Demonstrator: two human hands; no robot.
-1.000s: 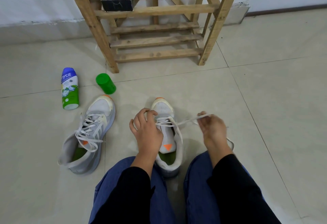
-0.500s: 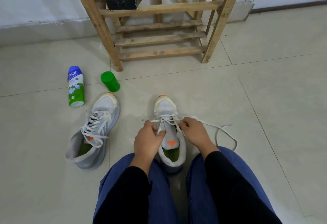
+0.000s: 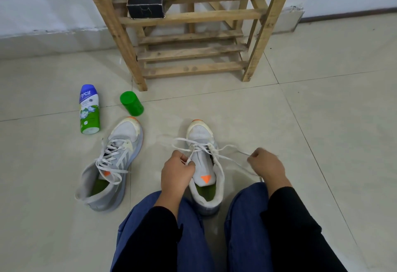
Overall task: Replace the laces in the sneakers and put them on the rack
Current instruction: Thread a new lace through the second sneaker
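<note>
A white sneaker (image 3: 203,164) with an orange tongue mark and green insole stands on the floor between my knees, toe pointing away. Its white lace (image 3: 227,153) runs through the front eyelets. My left hand (image 3: 177,173) pinches one lace strand at the sneaker's left side. My right hand (image 3: 265,167), out to the sneaker's right, grips the other end, and the lace stretches from the eyelets to it. A second grey-white sneaker (image 3: 111,164), laced, lies to the left. The wooden rack (image 3: 189,50) stands ahead against the wall.
A green-and-blue bottle (image 3: 89,108) lies on the tiles at the left beside a green cap (image 3: 131,103). A black box (image 3: 146,1) sits on a rack shelf. My legs in blue jeans fill the lower frame. Bare tiled floor stretches to the right.
My right hand went from the sneaker's tongue out to the right, drawing the lace taut. My left hand stayed at the sneaker's left side. The view has shifted slightly.
</note>
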